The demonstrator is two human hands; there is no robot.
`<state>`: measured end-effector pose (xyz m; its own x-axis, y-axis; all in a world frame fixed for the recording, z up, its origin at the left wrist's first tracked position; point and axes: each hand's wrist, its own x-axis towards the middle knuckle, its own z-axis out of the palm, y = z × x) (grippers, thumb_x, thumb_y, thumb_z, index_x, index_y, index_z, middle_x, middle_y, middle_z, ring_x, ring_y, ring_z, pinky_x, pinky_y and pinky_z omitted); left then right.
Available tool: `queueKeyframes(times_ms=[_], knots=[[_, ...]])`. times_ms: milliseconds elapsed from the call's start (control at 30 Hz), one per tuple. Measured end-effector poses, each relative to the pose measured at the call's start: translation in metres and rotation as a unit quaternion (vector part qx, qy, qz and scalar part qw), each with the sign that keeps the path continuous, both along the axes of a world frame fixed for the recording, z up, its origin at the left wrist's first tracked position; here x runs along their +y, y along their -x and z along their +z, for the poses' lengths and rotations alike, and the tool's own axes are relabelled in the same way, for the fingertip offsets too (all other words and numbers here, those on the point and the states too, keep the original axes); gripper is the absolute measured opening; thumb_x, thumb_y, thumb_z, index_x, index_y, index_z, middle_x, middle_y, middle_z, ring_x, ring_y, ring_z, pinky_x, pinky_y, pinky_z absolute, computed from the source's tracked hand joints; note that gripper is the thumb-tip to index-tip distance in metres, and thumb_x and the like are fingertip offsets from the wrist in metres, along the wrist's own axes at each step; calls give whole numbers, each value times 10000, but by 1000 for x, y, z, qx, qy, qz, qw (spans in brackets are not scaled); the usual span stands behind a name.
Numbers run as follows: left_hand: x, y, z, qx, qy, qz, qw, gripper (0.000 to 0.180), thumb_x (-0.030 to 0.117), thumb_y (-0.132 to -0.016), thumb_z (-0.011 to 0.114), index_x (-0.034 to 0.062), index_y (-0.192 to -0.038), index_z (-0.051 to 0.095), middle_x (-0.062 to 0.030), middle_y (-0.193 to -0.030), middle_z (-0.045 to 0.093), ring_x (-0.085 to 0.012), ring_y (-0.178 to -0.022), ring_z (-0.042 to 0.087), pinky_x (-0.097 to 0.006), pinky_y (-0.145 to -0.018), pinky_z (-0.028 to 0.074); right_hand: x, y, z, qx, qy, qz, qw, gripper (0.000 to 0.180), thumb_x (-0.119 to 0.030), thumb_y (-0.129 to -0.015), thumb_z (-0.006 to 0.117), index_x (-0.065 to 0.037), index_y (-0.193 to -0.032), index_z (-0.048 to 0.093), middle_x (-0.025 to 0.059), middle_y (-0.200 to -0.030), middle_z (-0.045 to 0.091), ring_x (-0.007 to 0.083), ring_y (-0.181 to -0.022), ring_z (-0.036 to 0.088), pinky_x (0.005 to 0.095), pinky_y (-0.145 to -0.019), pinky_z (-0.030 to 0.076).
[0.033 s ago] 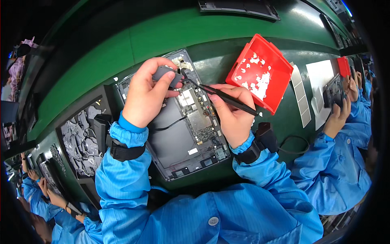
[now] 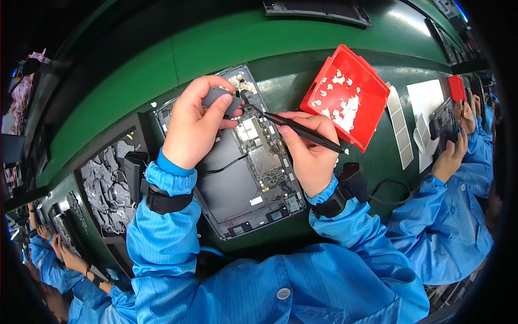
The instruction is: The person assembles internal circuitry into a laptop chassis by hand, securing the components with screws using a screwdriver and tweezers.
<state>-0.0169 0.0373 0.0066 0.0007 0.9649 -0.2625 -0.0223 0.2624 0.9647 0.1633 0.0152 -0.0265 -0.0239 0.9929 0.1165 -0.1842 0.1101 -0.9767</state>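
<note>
An opened tablet-like device (image 2: pixel 221 200) lies on the green bench with its circuit board (image 2: pixel 264 159) bare. Between thumb and fingers, my left hand (image 2: pixel 191 127) pinches a small dark grey flat piece (image 2: pixel 213 98) above the device's far end. My right hand (image 2: pixel 314 154) is closed around black tweezers (image 2: pixel 307 133), held pen-like. Their bent tip is beside the grey piece, over the board's upper part; whether it touches anything is too small to tell. A thin black cable (image 2: pixel 224 166) runs across the casing.
To the right stands a red bin (image 2: pixel 377 110) with small white pieces. Beside it lie a strip of grey squares (image 2: pixel 399 127) and white paper (image 2: pixel 423 97). A dark tray (image 2: pixel 144 129) of grey pieces is at left. Co-workers' hands (image 2: pixel 450 159) handle a device at right.
My hands, the grey piece and the device look unmoved; the tweezers' rear end has shifted very slightly. At right, a co-worker's hand and device have moved a little.
</note>
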Motion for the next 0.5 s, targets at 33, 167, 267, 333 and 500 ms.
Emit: queueKeyframes(times_ms=[33,167,267,333,500], knots=[[-1,2,0,1,3,-2,1000,129,27,-889,478,31,-1018,491,-85,-968,560,-172,-839,607,-268,-669,542,-1,2,-1,0,2,0,1000,189,84,-772,606,37,-886,462,204,-1011,577,195,-902,593,274,-784,494],[-4,4,-3,4,-1,-7,1000,127,31,-890,480,33,-1016,492,-84,-962,566,-170,-842,606,-267,-673,540,-4,5,0,53,37,-10,998,175,84,-786,592,43,-905,471,193,-1003,579,197,-903,593,275,-801,490],[-5,6,-2,3,-10,-9,1000,126,32,-890,480,37,-1015,494,-85,-960,572,-167,-841,605,-264,-672,540,-5,4,2,53,62,-16,997,174,69,-794,591,51,-924,477,181,-996,582,188,-905,594,275,-812,488],[-5,5,-1,5,-8,-10,1000,126,32,-890,480,40,-1015,496,-83,-953,575,-166,-839,605,-263,-673,539,-4,3,4,56,78,0,995,167,52,-799,597,54,-922,485,178,-988,589,172,-894,594,270,-805,490],[-3,2,-2,3,-2,-13,1000,131,27,-889,477,39,-1018,496,-84,-956,577,-167,-840,606,-265,-675,538,-2,0,6,43,92,2,995,157,43,-798,606,52,-913,499,170,-964,604,161,-871,598,267,-784,494]])
